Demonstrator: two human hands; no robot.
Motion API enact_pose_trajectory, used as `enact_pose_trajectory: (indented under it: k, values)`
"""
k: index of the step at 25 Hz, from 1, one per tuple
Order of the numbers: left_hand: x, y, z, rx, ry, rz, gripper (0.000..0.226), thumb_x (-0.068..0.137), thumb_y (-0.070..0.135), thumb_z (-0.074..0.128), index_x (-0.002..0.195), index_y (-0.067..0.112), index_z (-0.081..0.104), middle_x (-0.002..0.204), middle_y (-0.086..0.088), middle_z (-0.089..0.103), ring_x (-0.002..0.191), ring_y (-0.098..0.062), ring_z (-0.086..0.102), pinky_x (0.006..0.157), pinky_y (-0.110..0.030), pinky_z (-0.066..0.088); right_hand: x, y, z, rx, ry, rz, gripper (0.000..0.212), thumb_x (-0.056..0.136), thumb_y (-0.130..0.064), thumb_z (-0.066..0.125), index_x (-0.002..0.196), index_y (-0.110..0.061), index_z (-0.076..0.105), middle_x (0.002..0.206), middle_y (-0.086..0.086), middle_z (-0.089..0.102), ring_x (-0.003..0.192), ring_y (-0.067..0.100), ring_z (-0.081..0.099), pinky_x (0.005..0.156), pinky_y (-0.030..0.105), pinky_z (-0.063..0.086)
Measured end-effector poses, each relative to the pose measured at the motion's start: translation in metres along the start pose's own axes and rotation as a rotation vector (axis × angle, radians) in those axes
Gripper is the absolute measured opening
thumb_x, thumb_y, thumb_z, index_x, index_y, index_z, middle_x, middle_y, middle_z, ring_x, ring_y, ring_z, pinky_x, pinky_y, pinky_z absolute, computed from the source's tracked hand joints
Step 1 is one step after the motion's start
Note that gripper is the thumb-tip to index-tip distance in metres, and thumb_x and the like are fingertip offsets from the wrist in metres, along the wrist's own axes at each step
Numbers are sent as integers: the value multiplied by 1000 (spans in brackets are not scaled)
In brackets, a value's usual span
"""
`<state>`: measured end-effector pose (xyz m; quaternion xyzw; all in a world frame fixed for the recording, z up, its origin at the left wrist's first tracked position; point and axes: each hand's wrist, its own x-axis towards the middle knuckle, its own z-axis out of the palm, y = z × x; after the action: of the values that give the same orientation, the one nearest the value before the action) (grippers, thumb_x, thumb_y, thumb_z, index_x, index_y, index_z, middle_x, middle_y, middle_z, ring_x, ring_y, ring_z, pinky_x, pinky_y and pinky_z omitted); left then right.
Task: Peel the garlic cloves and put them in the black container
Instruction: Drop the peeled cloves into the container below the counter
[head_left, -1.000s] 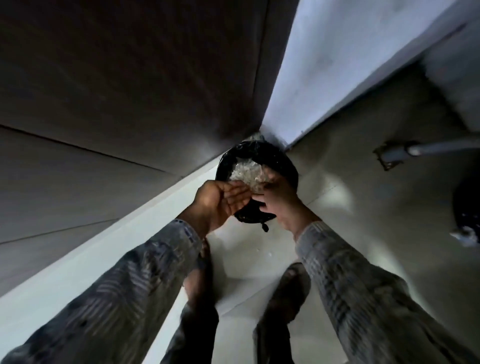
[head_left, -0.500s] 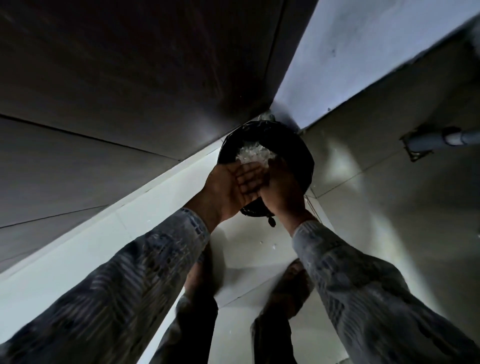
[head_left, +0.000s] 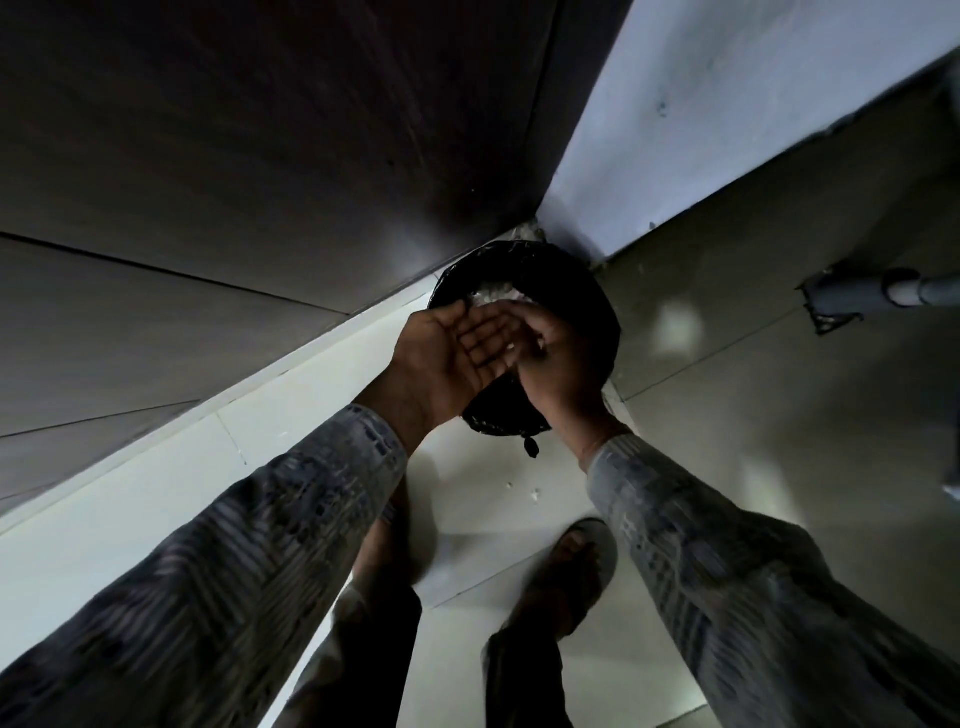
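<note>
A round bin lined with a black bag (head_left: 587, 301) stands on the floor in the corner, with pale papery garlic skins (head_left: 496, 295) showing inside near its far rim. Both my hands hover over its opening. My left hand (head_left: 452, 358) is held palm up with the fingers spread, and a tiny pale scrap lies on the fingers. My right hand (head_left: 558, 358) is beside it, back up, its fingers brushing across the left fingers. I see no garlic cloves in either hand.
A dark wooden cabinet front (head_left: 260, 156) rises on the left, a pale wall (head_left: 727, 104) on the right. A grey pipe (head_left: 878, 293) enters the floor at right. My feet in sandals (head_left: 582, 566) stand on pale tiles, where small white scraps (head_left: 532, 493) lie.
My hands have moved forward over the bin and the left palm has opened flatter. The heap of skins seen a second ago is now mostly hidden behind my hands.
</note>
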<state>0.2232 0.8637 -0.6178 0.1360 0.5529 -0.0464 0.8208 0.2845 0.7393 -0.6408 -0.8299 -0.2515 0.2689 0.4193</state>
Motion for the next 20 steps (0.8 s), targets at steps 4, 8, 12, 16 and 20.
enact_pose_trajectory:
  k: [4, 8, 12, 16, 20]
  values:
    - [0, -13, -5, -91, -28, 28, 36, 104, 24, 41, 104, 4, 71, 103, -11, 74, 90, -24, 74, 84, -37, 58, 16, -14, 6, 237, 58, 239, 19, 94, -21, 68, 110, -27, 76, 98, -8, 78, 94, 9, 75, 90, 44, 62]
    - [-2, -19, -13, -120, -40, 49, 41, 105, 25, 38, 116, 2, 71, 111, -11, 75, 99, -24, 74, 92, -37, 55, 18, -25, 2, 370, 21, 396, 20, 97, -10, 64, 88, -21, 78, 80, -5, 78, 75, 10, 75, 76, 35, 64]
    - [-3, -25, -16, -56, -85, 36, 45, 106, 29, 36, 120, 6, 71, 115, -13, 74, 109, -28, 69, 98, -41, 53, 27, -33, 6, 583, 46, 699, 31, 104, -12, 47, 81, -18, 68, 66, -2, 71, 61, 14, 69, 57, 25, 53]
    - [-5, -22, -10, 36, -79, 10, 42, 104, 31, 39, 112, 10, 75, 118, -18, 71, 112, -33, 67, 106, -47, 50, 27, -21, 3, 543, 44, 704, 24, 101, -10, 47, 113, -20, 64, 90, -2, 72, 75, 12, 72, 59, 27, 56]
    - [-12, -28, 1, 186, -5, -1, 29, 107, 30, 43, 104, 17, 69, 98, -6, 73, 83, -19, 72, 86, -37, 56, 16, -36, -6, 180, -16, 158, 57, 94, -6, 53, 145, -29, 54, 153, -1, 51, 129, 6, 58, 102, 30, 52]
